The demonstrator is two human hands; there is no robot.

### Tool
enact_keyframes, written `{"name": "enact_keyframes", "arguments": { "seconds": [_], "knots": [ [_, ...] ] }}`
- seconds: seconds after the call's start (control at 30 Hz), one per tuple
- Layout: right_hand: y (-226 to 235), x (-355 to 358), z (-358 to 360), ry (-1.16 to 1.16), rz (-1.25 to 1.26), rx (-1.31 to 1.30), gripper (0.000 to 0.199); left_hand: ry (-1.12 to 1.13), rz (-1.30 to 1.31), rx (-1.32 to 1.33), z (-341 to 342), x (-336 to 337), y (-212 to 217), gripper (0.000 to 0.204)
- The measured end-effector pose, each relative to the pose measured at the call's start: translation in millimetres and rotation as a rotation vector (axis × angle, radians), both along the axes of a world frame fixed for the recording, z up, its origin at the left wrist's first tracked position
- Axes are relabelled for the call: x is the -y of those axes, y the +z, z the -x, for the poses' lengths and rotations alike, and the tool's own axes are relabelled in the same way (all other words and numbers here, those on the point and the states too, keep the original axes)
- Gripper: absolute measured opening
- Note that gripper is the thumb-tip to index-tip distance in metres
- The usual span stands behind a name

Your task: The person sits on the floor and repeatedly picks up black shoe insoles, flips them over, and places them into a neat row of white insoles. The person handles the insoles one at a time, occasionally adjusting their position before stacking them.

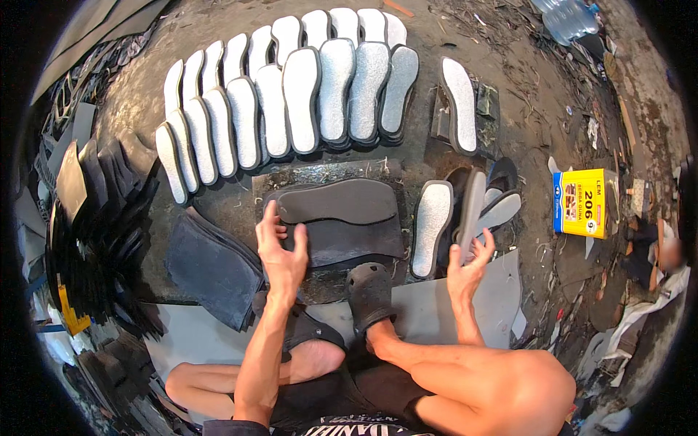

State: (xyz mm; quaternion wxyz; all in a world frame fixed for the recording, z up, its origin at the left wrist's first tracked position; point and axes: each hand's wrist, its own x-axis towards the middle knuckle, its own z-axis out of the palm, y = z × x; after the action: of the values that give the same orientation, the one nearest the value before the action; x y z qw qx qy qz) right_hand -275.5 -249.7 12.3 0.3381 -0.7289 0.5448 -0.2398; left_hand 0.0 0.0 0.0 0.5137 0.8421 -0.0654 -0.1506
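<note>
Head view, single: left-hand fisheye of a worn pair, picture upright. Station: wearer's head, above and on the near side of the dark sole (338, 202). Facing: steeply down, the dark sole close to centre. Range: near; takes in the wearer's knees (538, 378) nearer than the dark sole and ground (445, 33) beyond it.

A brown, apparently earthen floor (436, 35) reaches to twelve o'clock, littered with dark scraps (527, 83) around two; a grey sheet (499, 298) covers it at six. Bright light falls near the centre.
</note>
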Motion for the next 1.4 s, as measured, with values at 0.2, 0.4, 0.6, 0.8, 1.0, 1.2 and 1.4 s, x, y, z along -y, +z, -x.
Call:
{"name": "enact_keyframes", "arguments": {
  "seconds": [0.2,0.4,0.6,0.8,1.0,1.2,1.4],
  "knots": [
    [45.5,-6.8,3.4,0.042,-0.053,0.474,0.064,0.101,-0.029,0.264,27.1,-17.6,10.9,0.056],
    [79.0,-16.6,-69.7,0.63,-0.961,0.415,0.048,0.172,0.711,-0.345,41.7,-10.1,77.1,0.084],
    [33.1,-29.4,-122.9,0.577,-0.548,0.297,0.042,0.251,0.556,-0.432,26.3,-27.8,43.5,0.053],
    [26.0,-30.7,-102.5,0.417,-0.535,0.264,0.043,0.366,0.395,-0.429,34.9,-40.0,12.8,0.051],
    [14.9,-30.2,-83.4,0.391,-0.518,0.214,0.039,0.368,0.204,-0.274,43.9,-40.3,11.1,0.045],
    [2.2,-26.4,-80.3,0.393,-0.532,0.226,0.04,0.39,0.179,-0.255,43.7,-37.6,11.1,0.042],
    [0.3,-22.7,-79.5,0.402,-0.561,0.227,0.039,0.403,0.191,-0.256,45.0,-37.1,8.8,0.038]
  ]
}}
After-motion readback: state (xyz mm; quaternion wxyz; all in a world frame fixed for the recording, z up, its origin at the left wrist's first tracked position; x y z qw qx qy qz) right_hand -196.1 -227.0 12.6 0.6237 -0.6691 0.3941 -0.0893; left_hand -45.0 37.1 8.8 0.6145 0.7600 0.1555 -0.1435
